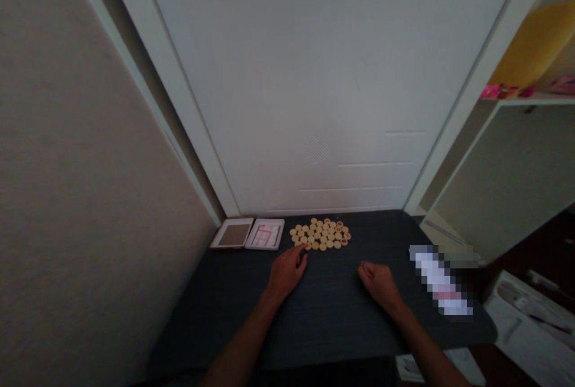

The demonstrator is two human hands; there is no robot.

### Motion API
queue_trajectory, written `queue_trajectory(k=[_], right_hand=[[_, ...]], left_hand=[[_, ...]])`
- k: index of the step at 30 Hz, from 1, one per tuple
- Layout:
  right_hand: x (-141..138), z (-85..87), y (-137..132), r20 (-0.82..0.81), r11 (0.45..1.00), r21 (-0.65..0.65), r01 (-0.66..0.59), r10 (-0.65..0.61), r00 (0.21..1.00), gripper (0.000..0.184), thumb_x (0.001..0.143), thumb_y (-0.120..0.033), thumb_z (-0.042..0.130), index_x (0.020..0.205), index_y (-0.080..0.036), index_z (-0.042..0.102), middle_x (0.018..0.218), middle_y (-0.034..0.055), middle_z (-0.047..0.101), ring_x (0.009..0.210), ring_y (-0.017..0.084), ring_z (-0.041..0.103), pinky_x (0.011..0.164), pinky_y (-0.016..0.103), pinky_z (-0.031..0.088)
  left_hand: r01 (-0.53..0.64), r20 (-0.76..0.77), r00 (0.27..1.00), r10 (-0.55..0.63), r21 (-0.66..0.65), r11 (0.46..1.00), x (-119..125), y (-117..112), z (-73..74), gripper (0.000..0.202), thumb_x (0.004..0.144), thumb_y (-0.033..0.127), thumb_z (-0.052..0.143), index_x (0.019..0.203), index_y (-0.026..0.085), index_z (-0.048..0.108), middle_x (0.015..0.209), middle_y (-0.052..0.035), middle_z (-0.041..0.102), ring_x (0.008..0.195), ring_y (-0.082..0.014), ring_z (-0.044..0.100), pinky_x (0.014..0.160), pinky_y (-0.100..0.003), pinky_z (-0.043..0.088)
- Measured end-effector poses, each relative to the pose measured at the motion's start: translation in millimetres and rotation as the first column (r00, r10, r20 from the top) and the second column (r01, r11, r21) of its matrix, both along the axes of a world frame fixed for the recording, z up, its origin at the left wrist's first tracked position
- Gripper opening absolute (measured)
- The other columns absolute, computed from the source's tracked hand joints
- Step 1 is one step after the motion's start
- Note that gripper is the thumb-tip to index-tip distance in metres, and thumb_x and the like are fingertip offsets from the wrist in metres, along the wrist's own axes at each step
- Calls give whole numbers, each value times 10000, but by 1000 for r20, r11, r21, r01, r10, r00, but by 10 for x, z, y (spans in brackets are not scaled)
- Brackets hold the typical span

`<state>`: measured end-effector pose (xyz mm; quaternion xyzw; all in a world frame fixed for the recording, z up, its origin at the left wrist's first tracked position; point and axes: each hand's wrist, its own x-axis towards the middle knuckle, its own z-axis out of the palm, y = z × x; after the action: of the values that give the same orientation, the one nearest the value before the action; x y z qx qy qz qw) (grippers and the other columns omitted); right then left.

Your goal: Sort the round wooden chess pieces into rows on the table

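Note:
A close group of round wooden Chinese chess pieces (317, 235) lies on the dark table; most show plain faces, a few at the right show red or black marks. My left hand (287, 268) is at the group's near left edge. Its thumb and forefinger close in on a red-marked piece (308, 246) there, which still rests on the table. Farther right, my right hand (378, 282) rests on the tabletop in a loose fist, apart from the pieces. Nothing shows in its curled fingers.
An open flat box (231, 234) lies at the table's back left, its right half (265, 235) white with red lines. A blurred-out pale object (440, 282) is on the right side of the dark table (332, 315). A white panel (314, 105) stands behind; a wall is at left.

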<state>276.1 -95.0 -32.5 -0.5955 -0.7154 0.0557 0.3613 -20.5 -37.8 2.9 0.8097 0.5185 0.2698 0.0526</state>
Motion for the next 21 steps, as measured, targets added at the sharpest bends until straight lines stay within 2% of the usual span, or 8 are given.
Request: queue_trajectory(k=[5,13,17,21], right_hand=[[20,-11,24,-23,1000,-3,21,-21,1000,405,918,-322,458,537,-220,366,459,-56,396,424,89,389,468,228,271],[20,-15,16,-22,1000,-15,-5,4,1000,394,932,-307,447,554,-224,372,474,-56,398,433,95,400,482,238,271],[-42,56,-25,14,997,-28,-75,76,997,362,932,-298,496,590,-221,405,523,-56,437,458,98,416,503,245,288],[-115,174,-71,55,987,-14,-162,163,985,234,911,-277,571,696,-224,493,668,-27,542,586,130,516,584,248,384]], left_hand=[[38,-54,998,-40,-26,999,19,19,-8,333,989,297,502,1274,264,670,1086,-52,763,937,-212,711,812,-291,522],[142,-163,975,-149,-52,988,71,-144,-37,307,1009,356,484,1183,297,729,828,-45,744,722,-184,681,652,-246,467],[218,-169,960,-222,-42,975,220,-193,-32,294,1021,349,475,1175,324,725,816,-28,732,731,-167,678,646,-229,453],[284,-160,945,-284,-24,959,422,-239,-40,293,1026,329,475,1210,327,703,832,-24,732,737,-156,676,653,-222,463]])
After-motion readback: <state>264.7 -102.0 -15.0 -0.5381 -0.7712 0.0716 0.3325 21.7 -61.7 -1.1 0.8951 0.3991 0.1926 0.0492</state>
